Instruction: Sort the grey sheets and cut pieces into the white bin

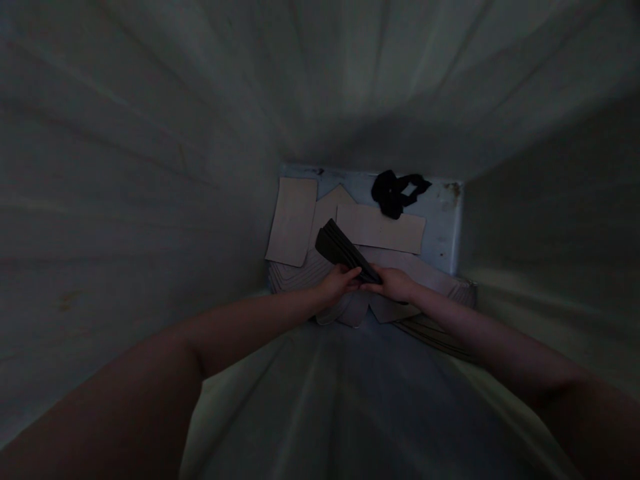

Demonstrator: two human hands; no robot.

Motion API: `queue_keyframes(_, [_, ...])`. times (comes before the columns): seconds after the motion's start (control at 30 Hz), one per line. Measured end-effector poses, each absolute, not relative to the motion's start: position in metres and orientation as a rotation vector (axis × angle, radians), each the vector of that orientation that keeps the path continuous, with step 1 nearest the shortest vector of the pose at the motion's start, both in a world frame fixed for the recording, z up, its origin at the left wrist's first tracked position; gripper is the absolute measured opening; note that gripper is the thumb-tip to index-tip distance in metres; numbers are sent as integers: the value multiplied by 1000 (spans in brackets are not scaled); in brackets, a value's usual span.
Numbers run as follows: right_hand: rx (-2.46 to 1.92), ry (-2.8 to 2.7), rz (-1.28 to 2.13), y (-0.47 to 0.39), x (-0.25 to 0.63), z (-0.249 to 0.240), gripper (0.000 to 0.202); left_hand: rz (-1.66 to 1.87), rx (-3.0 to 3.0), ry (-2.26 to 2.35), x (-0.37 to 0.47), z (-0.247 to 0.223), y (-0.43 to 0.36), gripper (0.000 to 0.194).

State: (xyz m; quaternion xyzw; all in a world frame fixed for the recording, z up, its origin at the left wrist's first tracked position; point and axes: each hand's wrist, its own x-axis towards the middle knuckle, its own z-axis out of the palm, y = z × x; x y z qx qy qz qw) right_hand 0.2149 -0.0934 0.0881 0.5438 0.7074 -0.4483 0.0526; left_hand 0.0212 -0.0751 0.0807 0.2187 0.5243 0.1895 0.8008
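Note:
Both of my arms reach down into a deep, dim bin. My left hand (338, 283) and my right hand (391, 283) are closed around a small stack of dark flat pieces (345, 250), which slants up to the left. The right hand grips its lower end; the left hand holds its near side, thumb on top. Beneath them lie several pale rectangular sheets (383, 227), some loose and some fanned in overlapping piles. Their exact material cannot be made out in this light.
A crumpled black strip of cloth or band (395, 193) lies at the far edge of the bin floor (443, 230). High pale walls (215, 187) with stains surround the floor. One more pale sheet (293, 220) rests by the left wall.

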Motion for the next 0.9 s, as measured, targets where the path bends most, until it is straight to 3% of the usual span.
queue_keyframes(0.13, [1667, 2134, -1368, -93, 214, 89, 62, 411, 535, 1185, 21, 79, -75, 27])
queue_keyframes(0.33, [1696, 2103, -1383, -94, 212, 89, 65, 505, 787, 1388, 19, 85, -72, 46])
queue_keyframes(0.43, [1692, 2104, -1418, -96, 211, 90, 66, 476, 915, 1360, 18, 91, -71, 40])
queue_keyframes(0.63, [1719, 2058, -1544, -97, 211, 87, 57, 327, 996, 1331, 22, 92, -77, 5])
queue_keyframes(0.9, [1726, 2017, -1696, -97, 215, 74, 58, 296, 977, 1391, 26, 96, -80, 26])
